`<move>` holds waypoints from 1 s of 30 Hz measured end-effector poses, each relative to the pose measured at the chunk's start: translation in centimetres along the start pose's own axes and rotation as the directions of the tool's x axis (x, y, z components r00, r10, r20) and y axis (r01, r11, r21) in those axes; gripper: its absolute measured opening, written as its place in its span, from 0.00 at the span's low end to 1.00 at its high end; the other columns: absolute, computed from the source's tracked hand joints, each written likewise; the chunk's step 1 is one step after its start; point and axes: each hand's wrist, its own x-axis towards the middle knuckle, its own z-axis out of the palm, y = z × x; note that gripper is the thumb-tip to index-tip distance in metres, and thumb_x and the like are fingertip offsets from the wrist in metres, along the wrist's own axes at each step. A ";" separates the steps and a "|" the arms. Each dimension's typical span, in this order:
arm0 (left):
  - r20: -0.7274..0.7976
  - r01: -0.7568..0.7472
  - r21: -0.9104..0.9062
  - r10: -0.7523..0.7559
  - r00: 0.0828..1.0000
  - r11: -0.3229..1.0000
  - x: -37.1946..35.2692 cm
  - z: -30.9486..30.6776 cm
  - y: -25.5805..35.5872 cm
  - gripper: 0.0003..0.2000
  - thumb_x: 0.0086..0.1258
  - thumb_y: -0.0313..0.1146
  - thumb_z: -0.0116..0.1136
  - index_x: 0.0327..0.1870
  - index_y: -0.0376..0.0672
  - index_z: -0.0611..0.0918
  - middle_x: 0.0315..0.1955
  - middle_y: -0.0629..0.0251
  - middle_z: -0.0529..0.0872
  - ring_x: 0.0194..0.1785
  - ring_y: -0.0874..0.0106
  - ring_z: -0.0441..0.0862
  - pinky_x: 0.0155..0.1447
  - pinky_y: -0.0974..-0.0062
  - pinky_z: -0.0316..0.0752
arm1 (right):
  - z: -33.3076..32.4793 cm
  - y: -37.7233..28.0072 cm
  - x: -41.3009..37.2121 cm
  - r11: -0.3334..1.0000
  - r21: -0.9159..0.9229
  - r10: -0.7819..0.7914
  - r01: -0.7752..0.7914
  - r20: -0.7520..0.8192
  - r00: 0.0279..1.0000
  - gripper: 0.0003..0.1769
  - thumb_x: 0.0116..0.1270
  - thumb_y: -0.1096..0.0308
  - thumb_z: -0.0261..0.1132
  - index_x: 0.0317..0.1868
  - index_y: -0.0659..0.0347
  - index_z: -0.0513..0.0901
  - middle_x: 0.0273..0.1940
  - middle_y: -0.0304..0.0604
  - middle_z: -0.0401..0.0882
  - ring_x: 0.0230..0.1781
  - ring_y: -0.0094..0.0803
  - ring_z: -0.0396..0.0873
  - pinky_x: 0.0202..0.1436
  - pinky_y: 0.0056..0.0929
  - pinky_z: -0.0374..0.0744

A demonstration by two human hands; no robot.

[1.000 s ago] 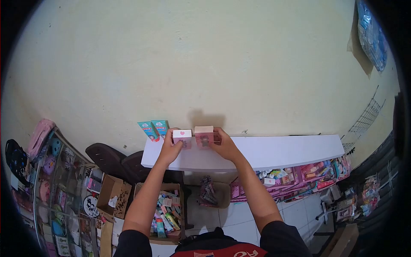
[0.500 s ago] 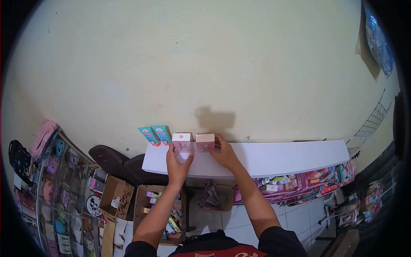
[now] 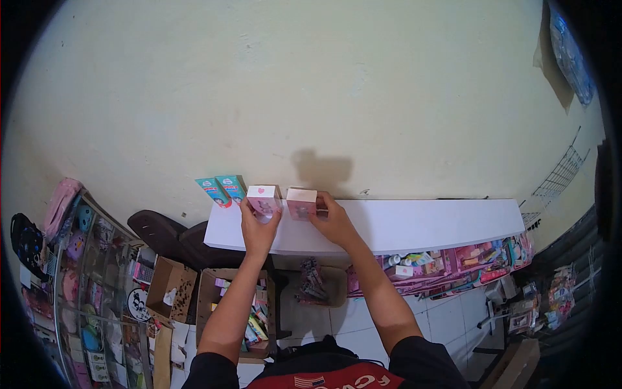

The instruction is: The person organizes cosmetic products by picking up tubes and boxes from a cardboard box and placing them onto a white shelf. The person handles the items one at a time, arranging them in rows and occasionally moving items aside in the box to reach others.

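Note:
On the white shelf top [image 3: 421, 223] stand two small pink boxes side by side with a narrow gap between them. My left hand [image 3: 259, 232] grips the left box [image 3: 264, 201], its thumb on the right side and fingers on the left; a heart marks the pale top. My right hand [image 3: 335, 223] holds the right box [image 3: 302, 206] by its right side, fingers partly hidden behind it. Just left of the boxes, two teal tubes, one outer [image 3: 212, 190] and one inner [image 3: 232, 187], stand upright near the wall.
Below the shelf sit an open carton [image 3: 206, 305] of small colourful packs, a smaller brown carton [image 3: 167, 285] and a bin [image 3: 335, 288]. Pink racks of goods [image 3: 453, 262] run under the right part. A glass display case [image 3: 97, 285] stands at left.
The view has shifted, so the shelf appears slightly higher and further left. My left hand has closed in around the left box, which looks slightly turned. My right hand keeps its box.

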 end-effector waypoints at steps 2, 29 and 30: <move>-0.027 -0.041 0.050 0.043 0.999 0.998 0.0 0.2 -0.9 0.39 0.60 0.32 0.77 0.68 0.33 0.64 0.58 0.45 0.79 0.62 0.56 0.81 0.66 0.62 0.76 | -0.2 0.1 -0.3 1.000 -0.006 0.014 -0.014 -0.002 1.000 0.23 0.70 0.70 0.67 0.63 0.64 0.73 0.52 0.53 0.85 0.53 0.40 0.86 0.61 0.36 0.82; -0.034 -0.141 0.182 0.150 0.988 0.973 1.1 0.6 -2.0 0.46 0.60 0.37 0.77 0.74 0.27 0.60 0.63 0.37 0.74 0.68 0.46 0.74 0.71 0.60 0.69 | 4.6 -0.3 -0.2 0.926 -0.373 -0.228 0.062 -0.421 0.878 0.51 0.56 0.67 0.79 0.76 0.61 0.60 0.56 0.56 0.78 0.57 0.46 0.79 0.59 0.41 0.79; -0.023 -0.140 0.181 0.147 0.989 0.973 1.1 0.7 -2.3 0.46 0.60 0.37 0.77 0.74 0.27 0.60 0.63 0.37 0.74 0.68 0.46 0.74 0.71 0.60 0.69 | 4.8 -1.1 -0.3 0.929 -0.371 -0.187 0.012 -0.441 0.878 0.52 0.54 0.66 0.81 0.75 0.62 0.60 0.56 0.56 0.77 0.57 0.47 0.78 0.60 0.40 0.79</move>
